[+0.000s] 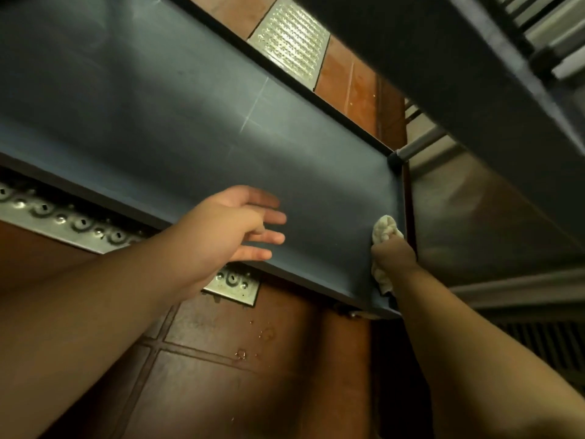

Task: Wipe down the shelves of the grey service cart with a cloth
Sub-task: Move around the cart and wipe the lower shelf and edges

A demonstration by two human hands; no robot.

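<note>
Reddish-brown floor tiles (221, 359) with metal drain grates (292, 39) lie under the grey service cart, whose lower shelf (174, 122) fills most of the view. At the shelf's right end, near the corner post (395, 158), the person's right hand (394, 253) curls its fingers round a crumpled off-white cloth (384, 228) and presses it against the shelf surface. Over the shelf's near edge is the left hand (232, 224), fingers straight and spread, holding nothing. An upper shelf (459, 58) overhangs at top right.

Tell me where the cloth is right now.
In the head view, the cloth is bunched in the right hand, pressed on the grey shelf at its right end, beside the corner post; the left hand hovers alongside.
</note>
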